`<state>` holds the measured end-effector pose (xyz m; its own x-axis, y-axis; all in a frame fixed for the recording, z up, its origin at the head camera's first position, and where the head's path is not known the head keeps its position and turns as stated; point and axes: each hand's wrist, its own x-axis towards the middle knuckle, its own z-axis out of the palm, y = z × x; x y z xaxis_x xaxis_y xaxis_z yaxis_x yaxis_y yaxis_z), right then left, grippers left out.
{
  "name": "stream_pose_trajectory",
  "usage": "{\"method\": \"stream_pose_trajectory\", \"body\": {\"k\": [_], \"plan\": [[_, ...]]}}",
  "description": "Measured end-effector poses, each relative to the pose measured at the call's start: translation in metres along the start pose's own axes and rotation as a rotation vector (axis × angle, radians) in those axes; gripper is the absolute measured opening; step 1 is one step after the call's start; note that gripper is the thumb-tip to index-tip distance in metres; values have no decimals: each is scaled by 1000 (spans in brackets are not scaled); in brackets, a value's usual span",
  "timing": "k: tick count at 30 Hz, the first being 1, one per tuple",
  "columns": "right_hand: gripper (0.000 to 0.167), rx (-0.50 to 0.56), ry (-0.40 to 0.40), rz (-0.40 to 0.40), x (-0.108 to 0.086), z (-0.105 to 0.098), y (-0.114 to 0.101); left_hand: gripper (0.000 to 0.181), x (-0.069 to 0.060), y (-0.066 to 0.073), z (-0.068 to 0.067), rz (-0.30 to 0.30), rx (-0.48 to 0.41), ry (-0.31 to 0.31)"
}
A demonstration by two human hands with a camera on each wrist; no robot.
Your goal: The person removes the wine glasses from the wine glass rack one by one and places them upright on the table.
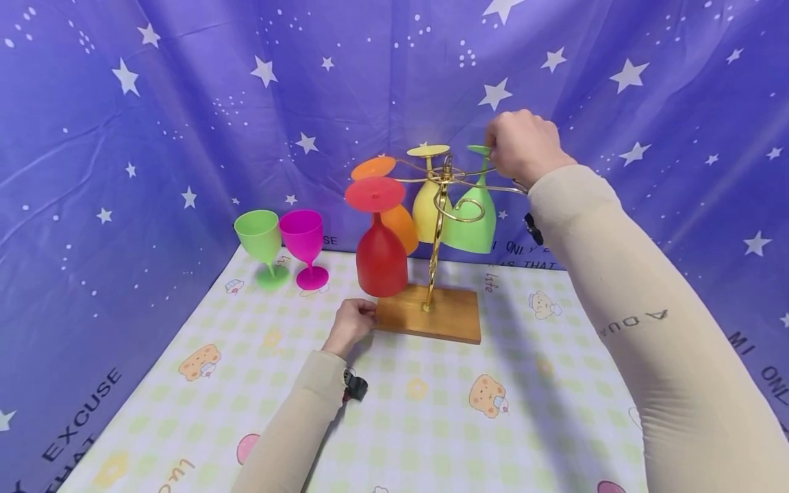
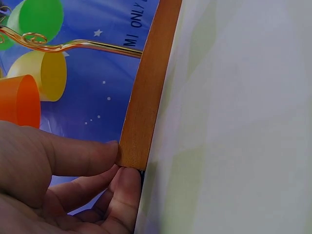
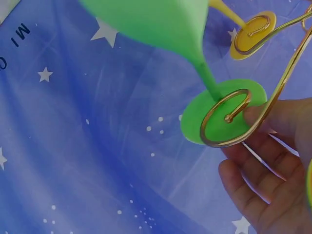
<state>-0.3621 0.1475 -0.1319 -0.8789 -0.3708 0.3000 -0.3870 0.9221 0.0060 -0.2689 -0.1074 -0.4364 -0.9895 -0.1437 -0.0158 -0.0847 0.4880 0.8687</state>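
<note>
Green goblet (image 1: 483, 226), inverted, is pinched by right hand (image 1: 524, 146).

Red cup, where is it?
In the head view, the red cup hangs upside down on the left of the rack, in front of the orange cup.

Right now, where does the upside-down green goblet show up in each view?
Head: the upside-down green goblet hangs right of centre, below and left of the right hand.
Left wrist: the upside-down green goblet is in the top left corner, partly cut off.
Right wrist: the upside-down green goblet runs from top centre, its foot by the thumb.
Shared landmark: the yellow goblet, next to it in all three.
</note>
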Motion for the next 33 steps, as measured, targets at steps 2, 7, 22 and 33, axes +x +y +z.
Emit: {"method": "stream_pose_trajectory", "body": {"k": [2,7,22,33], "plan": [[30,-18,-11,2,1,0,2,17,0,-1,0,-2,-3,0],[30,-26,2,0,0,0,10,17,-1,-2,-2,6,-5,8],[30,75,155,-17,-42,7,49,18,0,3,0,3,1,3],[22,121,321,-19,-80,30,62,19,1,0,0,10,-3,1]]}}
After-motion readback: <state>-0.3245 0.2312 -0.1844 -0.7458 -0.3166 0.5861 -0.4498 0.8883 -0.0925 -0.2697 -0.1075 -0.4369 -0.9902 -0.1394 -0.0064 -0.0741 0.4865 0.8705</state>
